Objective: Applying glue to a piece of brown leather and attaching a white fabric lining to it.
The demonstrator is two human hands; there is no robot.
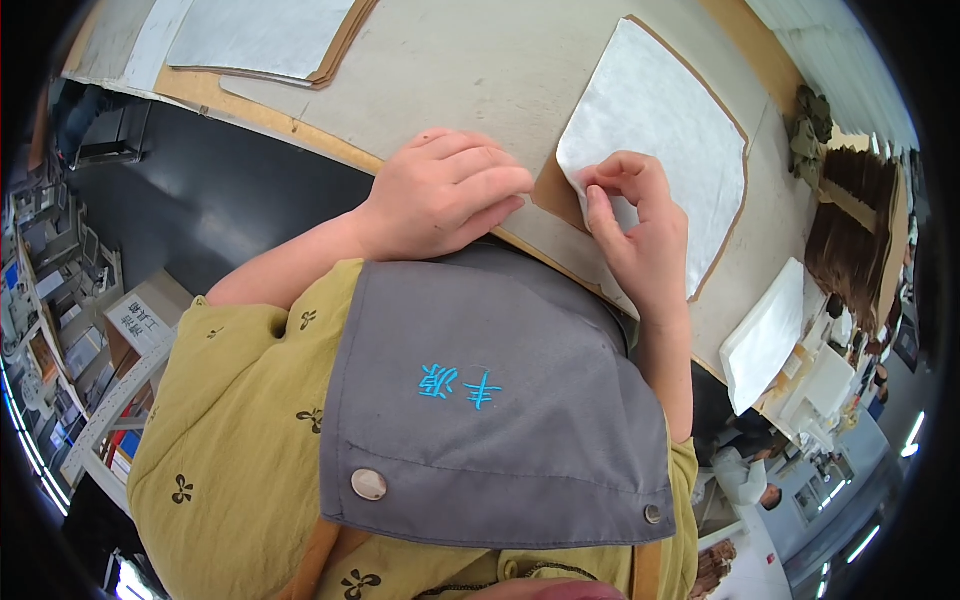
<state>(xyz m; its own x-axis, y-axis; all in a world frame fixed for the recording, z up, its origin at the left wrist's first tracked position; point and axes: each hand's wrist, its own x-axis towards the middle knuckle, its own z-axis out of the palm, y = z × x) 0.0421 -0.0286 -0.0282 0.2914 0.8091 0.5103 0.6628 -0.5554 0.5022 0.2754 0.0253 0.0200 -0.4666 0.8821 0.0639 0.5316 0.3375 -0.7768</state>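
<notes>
A white sheet (660,120) lies over a brown piece (562,192) on the right part of the table, with brown edges showing around it. My right hand (640,225) pinches the sheet's near left corner between thumb and fingers, and the corner is lifted off the brown beneath. Left of that corner, my left hand (440,190) rests at the table's front edge. Its fingers are bent and pressed together, pointing right toward the sheet, and its palm side is hidden. Whether anything is under those fingers I cannot tell.
A stack of white-topped brown pieces (265,40) lies at the table's far left. To the right are a white padded bundle (765,335) and a hanging mass of brown strips (850,235). A cardboard box (150,310) stands lower left. Another person (745,475) is at lower right.
</notes>
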